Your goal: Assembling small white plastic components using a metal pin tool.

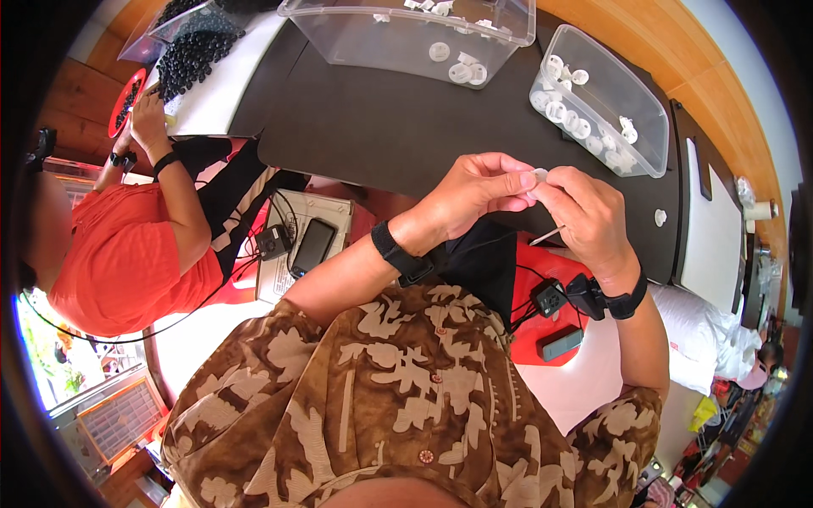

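Observation:
Above the near edge of the dark table, my hands meet around a small white plastic piece (539,174), mostly hidden by the fingertips. My left hand (478,193) pinches it between thumb and fingers. From the other side, my right hand (591,216) grips the same piece, also closed. A thin pale rod (547,236) sticks out below the right palm; its other end is hidden in that hand. On the table to the right lies a single white plastic part (660,218).
A large clear bin (373,63) and a smaller clear bin (652,127), both with round white parts, stand on the dark table (356,135). At left, a co-worker in an orange shirt (127,262) handles black pieces (190,63) by a red dish (118,127). Cabled devices (550,298) sit below.

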`<state>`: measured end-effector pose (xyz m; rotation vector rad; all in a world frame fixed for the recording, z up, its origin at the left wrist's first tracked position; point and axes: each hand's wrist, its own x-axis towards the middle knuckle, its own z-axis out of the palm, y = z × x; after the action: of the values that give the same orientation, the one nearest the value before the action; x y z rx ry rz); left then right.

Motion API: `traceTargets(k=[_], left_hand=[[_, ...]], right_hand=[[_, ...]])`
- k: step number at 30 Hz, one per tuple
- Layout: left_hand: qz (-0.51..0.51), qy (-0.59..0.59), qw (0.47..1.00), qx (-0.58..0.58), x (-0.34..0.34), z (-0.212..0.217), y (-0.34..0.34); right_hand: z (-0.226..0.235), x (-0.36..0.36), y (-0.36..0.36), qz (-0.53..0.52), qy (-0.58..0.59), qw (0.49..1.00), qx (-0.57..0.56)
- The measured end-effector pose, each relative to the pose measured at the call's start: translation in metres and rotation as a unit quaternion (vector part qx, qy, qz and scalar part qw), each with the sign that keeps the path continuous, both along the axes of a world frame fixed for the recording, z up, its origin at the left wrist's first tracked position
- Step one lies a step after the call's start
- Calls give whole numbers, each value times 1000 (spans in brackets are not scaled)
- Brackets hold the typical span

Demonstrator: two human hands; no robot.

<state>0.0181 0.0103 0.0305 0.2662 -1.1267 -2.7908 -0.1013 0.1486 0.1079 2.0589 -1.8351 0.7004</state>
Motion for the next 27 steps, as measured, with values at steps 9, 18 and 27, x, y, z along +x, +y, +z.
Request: traceTargets(k=[9,18,27], left_hand=[[-8,6,1000,-28,0,3,2],[-2,20,1000,19,-2,4,2],[-7,15,1000,11,0,10,-1]], right_hand=[[12,-1,2,25,36,996,71],[2,-2,6,11,88,996,30],[6,-3,3,23,57,998,-10]])
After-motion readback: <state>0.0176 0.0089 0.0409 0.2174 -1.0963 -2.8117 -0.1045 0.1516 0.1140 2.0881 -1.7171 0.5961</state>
